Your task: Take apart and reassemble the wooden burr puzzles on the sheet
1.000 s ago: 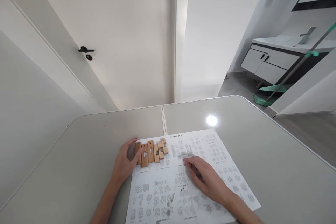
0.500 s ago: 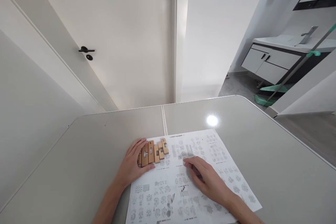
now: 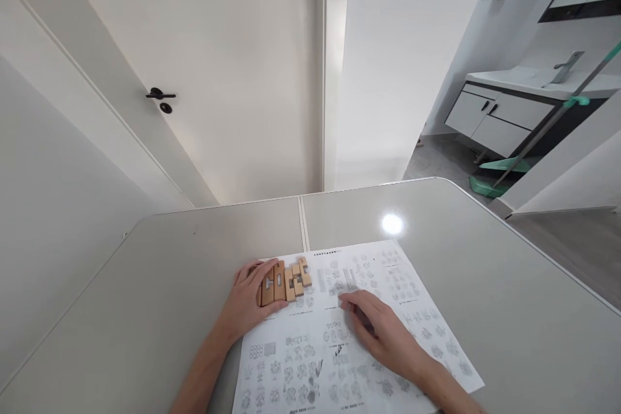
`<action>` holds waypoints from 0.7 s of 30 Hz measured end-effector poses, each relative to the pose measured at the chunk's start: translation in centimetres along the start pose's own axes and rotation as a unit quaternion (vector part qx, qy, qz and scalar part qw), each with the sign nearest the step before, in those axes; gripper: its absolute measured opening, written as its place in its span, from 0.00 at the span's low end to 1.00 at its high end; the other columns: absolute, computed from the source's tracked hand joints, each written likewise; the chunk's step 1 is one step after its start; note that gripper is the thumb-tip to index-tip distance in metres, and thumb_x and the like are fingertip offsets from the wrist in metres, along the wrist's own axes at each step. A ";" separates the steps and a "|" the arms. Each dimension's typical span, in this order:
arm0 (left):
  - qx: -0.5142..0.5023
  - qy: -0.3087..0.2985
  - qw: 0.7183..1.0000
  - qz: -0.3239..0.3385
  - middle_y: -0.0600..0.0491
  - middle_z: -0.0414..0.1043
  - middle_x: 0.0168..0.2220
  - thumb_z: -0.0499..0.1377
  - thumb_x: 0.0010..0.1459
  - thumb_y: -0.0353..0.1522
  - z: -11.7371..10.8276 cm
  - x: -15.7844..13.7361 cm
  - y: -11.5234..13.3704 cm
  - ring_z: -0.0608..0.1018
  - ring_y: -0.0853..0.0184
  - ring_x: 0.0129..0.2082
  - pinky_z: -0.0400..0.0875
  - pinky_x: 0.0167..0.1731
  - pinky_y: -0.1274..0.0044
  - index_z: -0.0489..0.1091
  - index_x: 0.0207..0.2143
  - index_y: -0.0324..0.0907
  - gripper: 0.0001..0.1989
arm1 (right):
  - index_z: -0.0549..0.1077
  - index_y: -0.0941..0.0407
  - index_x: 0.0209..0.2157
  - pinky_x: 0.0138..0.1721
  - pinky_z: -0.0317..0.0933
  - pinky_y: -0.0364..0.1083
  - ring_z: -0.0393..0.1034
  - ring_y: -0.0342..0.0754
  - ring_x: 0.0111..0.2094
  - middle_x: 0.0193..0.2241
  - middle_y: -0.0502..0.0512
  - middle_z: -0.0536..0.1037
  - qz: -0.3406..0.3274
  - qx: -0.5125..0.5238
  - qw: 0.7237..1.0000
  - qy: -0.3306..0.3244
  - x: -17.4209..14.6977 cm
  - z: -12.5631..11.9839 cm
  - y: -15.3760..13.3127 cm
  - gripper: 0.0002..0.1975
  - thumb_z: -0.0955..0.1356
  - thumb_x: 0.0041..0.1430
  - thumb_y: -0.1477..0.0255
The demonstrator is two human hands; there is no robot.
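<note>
My left hand [image 3: 248,303] bends round the left end of a row of notched wooden puzzle pieces [image 3: 279,281], fingers over the far side and thumb along the near side. The leftmost part of the row is hidden under the fingers; a "2" shows on one bar. Lighter, stepped pieces lie at the row's right end. Under them is a large printed sheet [image 3: 371,336] covered with small diagrams. My right hand [image 3: 383,336] rests on the sheet's middle, index fingertip on a printed figure, thumb apart below it, with nothing visible in its grasp.
The grey table [image 3: 160,297] has a seam [image 3: 304,223] running from its far edge and a bright light reflection. Beyond stand a white door [image 3: 233,77] with a black handle [image 3: 161,94], and at right a washbasin cabinet [image 3: 504,103] with a green dustpan [image 3: 485,186].
My left fingers have shifted slightly right and now cover more of the leftmost pieces. My right hand stays in place on the sheet.
</note>
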State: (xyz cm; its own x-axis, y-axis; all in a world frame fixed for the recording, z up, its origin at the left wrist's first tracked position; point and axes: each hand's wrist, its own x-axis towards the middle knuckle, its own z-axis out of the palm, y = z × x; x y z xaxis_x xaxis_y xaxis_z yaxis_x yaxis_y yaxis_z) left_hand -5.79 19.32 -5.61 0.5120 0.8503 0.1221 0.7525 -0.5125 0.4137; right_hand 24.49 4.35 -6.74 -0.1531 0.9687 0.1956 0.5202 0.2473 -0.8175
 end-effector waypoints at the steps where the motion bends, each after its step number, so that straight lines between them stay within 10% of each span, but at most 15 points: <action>1: 0.000 0.001 1.000 -0.002 0.47 0.65 0.61 0.68 0.53 0.44 0.0 0.0 0.0 0.65 0.48 0.62 0.70 0.56 0.59 0.60 0.65 0.58 0.38 | 0.65 0.48 0.55 0.40 0.73 0.54 0.74 0.53 0.40 0.45 0.58 0.75 0.000 -0.001 1.000 0.001 0.0 0.0 0.0 0.14 0.57 0.73 0.71; 21: 0.049 0.070 0.995 0.042 0.48 0.75 0.54 0.68 0.53 0.47 0.0 -0.2 0.3 0.70 0.49 0.56 0.70 0.54 0.58 0.63 0.61 0.53 0.36 | 0.65 0.48 0.55 0.38 0.72 0.51 0.73 0.51 0.39 0.45 0.57 0.75 0.001 -0.003 1.000 0.002 0.1 -0.5 -0.2 0.15 0.58 0.72 0.73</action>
State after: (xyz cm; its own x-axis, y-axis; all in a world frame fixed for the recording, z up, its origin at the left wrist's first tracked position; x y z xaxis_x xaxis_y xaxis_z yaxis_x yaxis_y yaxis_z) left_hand -5.66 18.99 -5.55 0.5167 0.8090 0.2803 0.7500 -0.5856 0.3075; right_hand 24.77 4.38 -6.34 -0.1484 0.9692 0.1965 0.5262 0.2456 -0.8141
